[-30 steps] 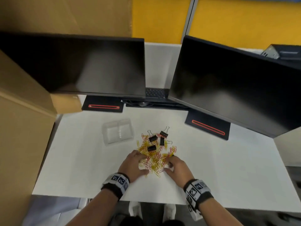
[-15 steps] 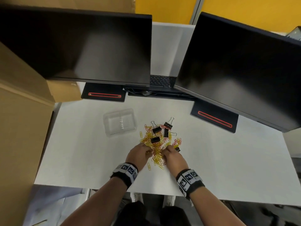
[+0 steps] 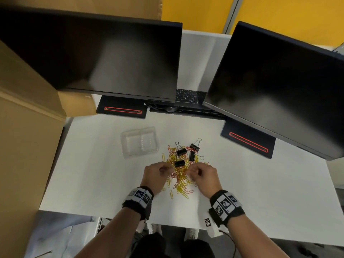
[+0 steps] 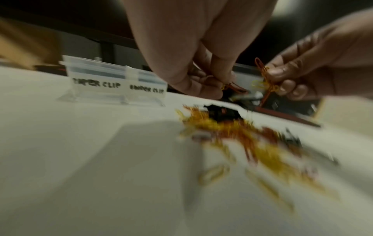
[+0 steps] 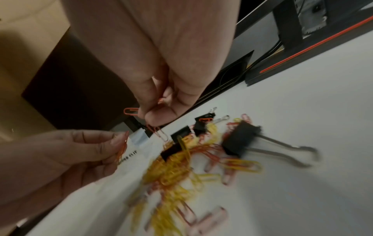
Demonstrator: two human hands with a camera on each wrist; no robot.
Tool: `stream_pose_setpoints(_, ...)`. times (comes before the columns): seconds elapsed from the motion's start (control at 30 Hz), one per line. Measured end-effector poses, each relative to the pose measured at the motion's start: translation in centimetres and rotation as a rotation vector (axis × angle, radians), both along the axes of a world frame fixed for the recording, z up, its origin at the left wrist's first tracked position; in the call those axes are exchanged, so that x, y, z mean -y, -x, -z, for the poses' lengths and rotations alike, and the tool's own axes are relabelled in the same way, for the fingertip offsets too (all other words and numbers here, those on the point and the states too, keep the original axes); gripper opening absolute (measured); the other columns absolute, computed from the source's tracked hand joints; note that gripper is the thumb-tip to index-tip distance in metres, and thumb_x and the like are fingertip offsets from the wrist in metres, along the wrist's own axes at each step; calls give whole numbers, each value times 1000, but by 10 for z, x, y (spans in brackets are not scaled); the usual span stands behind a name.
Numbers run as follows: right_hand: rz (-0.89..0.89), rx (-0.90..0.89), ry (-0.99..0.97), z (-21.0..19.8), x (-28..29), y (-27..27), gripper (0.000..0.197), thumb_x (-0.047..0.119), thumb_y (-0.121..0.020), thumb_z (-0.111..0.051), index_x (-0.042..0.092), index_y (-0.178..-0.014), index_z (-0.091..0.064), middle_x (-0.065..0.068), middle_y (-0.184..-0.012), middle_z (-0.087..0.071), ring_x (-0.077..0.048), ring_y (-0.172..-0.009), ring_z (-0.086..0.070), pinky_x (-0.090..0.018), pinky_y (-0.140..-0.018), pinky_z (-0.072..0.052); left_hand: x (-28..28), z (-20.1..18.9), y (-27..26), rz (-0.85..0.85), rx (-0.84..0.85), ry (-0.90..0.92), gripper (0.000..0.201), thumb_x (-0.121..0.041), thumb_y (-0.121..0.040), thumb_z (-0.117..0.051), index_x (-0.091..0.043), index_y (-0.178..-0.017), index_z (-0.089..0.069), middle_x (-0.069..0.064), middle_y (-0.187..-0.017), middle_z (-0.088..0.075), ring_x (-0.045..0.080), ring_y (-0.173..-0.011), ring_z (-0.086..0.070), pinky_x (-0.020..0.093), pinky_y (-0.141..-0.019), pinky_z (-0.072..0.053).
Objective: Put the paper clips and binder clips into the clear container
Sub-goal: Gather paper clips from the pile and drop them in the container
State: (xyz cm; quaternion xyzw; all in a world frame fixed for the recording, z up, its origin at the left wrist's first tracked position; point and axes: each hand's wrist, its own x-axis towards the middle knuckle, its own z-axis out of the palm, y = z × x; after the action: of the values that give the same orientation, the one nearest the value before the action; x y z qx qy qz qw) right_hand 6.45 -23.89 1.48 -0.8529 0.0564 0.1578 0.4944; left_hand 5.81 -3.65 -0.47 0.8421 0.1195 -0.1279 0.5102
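Note:
A pile of yellow and red paper clips (image 3: 179, 180) lies on the white table, with several black binder clips (image 3: 181, 151) at its far side. The clear two-compartment container (image 3: 122, 144) stands to the pile's far left, its wall (image 4: 96, 84) labelled PAPER CLIP and BINDER CLIP. My left hand (image 3: 167, 169) hovers over the pile's left edge and pinches a few paper clips (image 4: 228, 86). My right hand (image 3: 193, 171) hovers over the right edge and pinches red and yellow paper clips (image 4: 266, 79). The right wrist view shows red clips (image 5: 155, 127) hanging from its fingertips.
Two dark monitors (image 3: 104, 56) (image 3: 279, 86) on stands overhang the table's far side, with a keyboard (image 3: 189, 95) between them. A large cardboard box (image 3: 24, 136) borders the left. The table's front edge (image 3: 93, 214) runs just behind my wrists.
Both hands were pressing down on the near part of the pile. They have since lifted a little, each with paper clips pinched in its fingers. The head view has shifted.

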Motion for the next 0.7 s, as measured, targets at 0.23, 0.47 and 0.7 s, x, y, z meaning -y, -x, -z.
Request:
stream_pose_setpoints(0.23,34,-97,-374,-44,-78,-51,9,9,-82,-74,5,-89,-71,-15,-76,-72,-17,-60,-66,-26,-60,-56,-54,-41,-29,-361,101,219,5,-17,-82,-79,-16,-85,-76,-2,-73,-74,9,-61,-67,15,-64,-53)
stream_pose_setpoints(0.47,-53,-139,-412,-31,-178,-101,10,4,-82,-72,-3,-90,-69,-16,-75,-71,-18,-61,-64,-30,-65,-58,-118,-35,-70,-524,52,-3,1,-24,-83,-77,-25,-83,-78,-5,-77,-75,15,-73,-71,26,-80,-56)
stream_pose_setpoints(0.7,-48,-116,-91,-1,-209,-112,13,6,-78,-67,13,-69,-72,-7,-63,-72,-19,-55,-66,-31,-61,-61,-134,-21,-83,-454,-63,-122,8,-20,-86,-73,-19,-90,-79,-3,-89,-76,13,-83,-70,21,-79,-54)
